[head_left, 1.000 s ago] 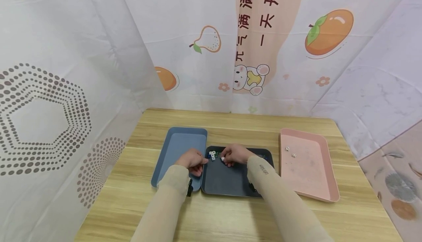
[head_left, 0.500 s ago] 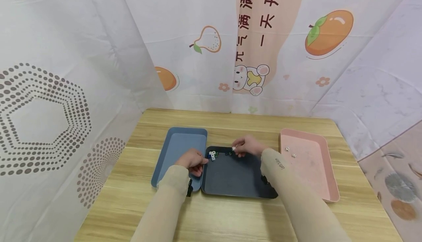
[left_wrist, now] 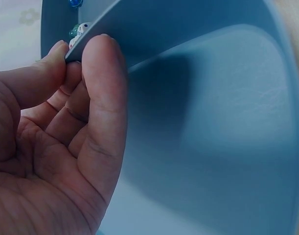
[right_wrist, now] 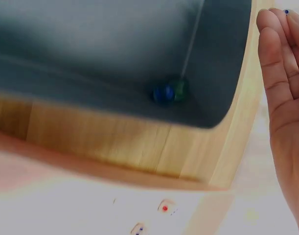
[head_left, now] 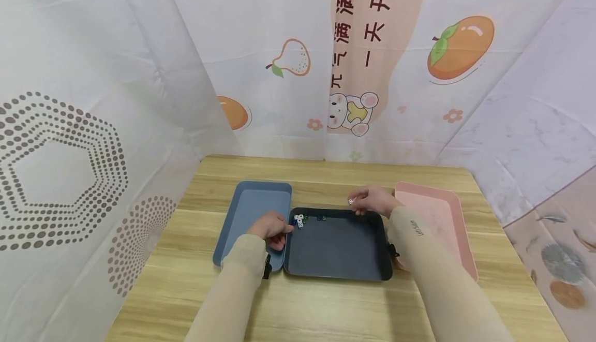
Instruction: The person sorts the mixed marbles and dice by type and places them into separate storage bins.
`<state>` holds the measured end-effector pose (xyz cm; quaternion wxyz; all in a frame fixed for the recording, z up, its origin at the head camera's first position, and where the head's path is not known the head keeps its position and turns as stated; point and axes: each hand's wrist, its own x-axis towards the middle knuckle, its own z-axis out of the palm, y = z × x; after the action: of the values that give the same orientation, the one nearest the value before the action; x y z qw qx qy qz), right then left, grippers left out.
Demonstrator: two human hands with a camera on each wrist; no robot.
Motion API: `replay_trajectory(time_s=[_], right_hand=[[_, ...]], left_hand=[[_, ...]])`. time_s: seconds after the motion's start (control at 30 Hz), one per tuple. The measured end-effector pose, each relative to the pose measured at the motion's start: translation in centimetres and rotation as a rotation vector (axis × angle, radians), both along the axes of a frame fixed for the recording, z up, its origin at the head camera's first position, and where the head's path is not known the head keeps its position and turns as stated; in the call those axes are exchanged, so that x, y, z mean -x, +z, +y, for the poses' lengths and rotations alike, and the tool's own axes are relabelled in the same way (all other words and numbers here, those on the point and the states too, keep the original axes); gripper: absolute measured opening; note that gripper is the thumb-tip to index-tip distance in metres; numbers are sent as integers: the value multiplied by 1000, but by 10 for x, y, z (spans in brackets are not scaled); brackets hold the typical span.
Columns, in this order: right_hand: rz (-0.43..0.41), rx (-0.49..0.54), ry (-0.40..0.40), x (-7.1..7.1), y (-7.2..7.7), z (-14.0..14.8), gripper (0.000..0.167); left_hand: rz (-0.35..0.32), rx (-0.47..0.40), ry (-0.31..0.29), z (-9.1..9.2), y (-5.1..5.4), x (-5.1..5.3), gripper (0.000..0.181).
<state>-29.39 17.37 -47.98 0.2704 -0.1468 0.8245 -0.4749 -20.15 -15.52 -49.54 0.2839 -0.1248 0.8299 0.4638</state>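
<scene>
- Printed cloth [head_left: 253, 16] hangs behind and beside a wood-grain table [head_left: 326, 311]; on it stand a blue tray [head_left: 256, 205], a dark tray [head_left: 338, 251] and a pink tray [head_left: 433, 207], the dark one in the middle.
- White die [head_left: 351, 202]: pinched in the fingers [right_wrist: 271, 58] of the right hand [head_left: 372, 199], by the dark tray's far rim; a sleeve [head_left: 419, 233] partly hides the pink tray.
- Left hand [head_left: 270, 227]: thumb and fingers grip the upright edge where the blue and dark trays meet; whether one wall or both is caught, I cannot tell.
- Other white dice [head_left: 299, 220] bunch in the dark tray's far left corner; a blue piece [right_wrist: 163, 93] and a green piece [right_wrist: 180, 91] touch in another corner; two loose dice [right_wrist: 165, 206] appear to lie in the pink tray.
- Handling, as I judge it: pinch opposite faces lightly and evenly, since so small a cube could slip; clear the rim, then lower it close to a surface before letting go; a steady left hand should stop the trays sliding.
</scene>
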Motion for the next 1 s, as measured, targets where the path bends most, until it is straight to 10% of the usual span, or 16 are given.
replay_trajectory(time_s=[0.43,1.0], right_hand=[[3,-107,-81,-6,9,51,44],[24,-9,-124,-13,-10,106,36]], left_hand=[[8,0,0,0,0,-1,28],[15,3,0,-1,-3,0,28]])
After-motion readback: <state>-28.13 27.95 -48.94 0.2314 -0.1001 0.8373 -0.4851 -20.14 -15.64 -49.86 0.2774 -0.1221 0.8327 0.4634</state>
